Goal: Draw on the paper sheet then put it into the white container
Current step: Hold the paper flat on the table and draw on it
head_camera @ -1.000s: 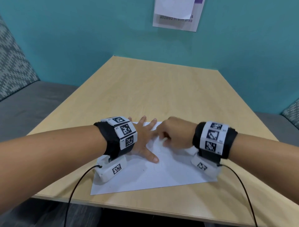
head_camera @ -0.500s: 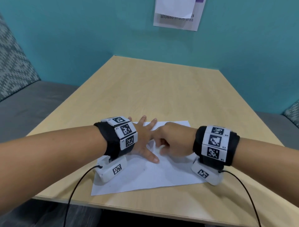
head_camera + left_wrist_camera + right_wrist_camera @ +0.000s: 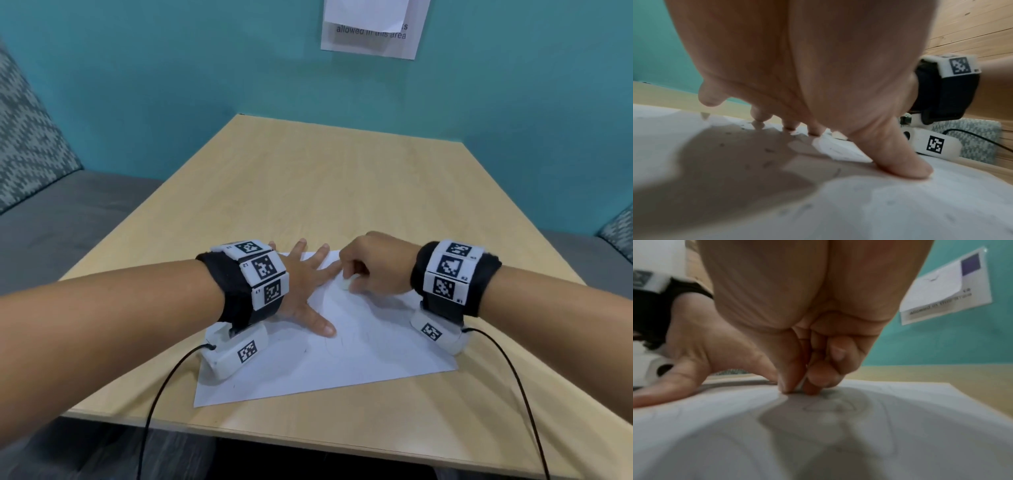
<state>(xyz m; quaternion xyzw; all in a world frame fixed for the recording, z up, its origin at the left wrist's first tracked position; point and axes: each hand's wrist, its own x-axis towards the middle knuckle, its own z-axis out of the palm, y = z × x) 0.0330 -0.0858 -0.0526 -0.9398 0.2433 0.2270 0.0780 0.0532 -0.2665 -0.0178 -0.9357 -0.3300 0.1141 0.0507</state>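
Note:
A white paper sheet (image 3: 359, 359) with faint pencil lines lies near the front edge of the wooden table (image 3: 342, 188). My left hand (image 3: 305, 287) lies flat on the sheet's left part with its fingers spread, and the thumb (image 3: 904, 165) presses the paper (image 3: 900, 203). My right hand (image 3: 346, 282) is at the sheet's far edge, close to the left index finger. Its thumb and fingers pinch a small white object (image 3: 800, 384) against the paper (image 3: 920, 418); what the object is cannot be told. No white container is in view.
Grey bench seats (image 3: 68, 212) with patterned cushions flank the table on both sides. A paper notice (image 3: 373, 31) hangs on the teal wall behind. Black cables (image 3: 161, 394) run from both wrist cameras over the table's front edge.
My right hand slid toward me over the paper, then back to the far edge. The left hand and the sheet have stayed put.

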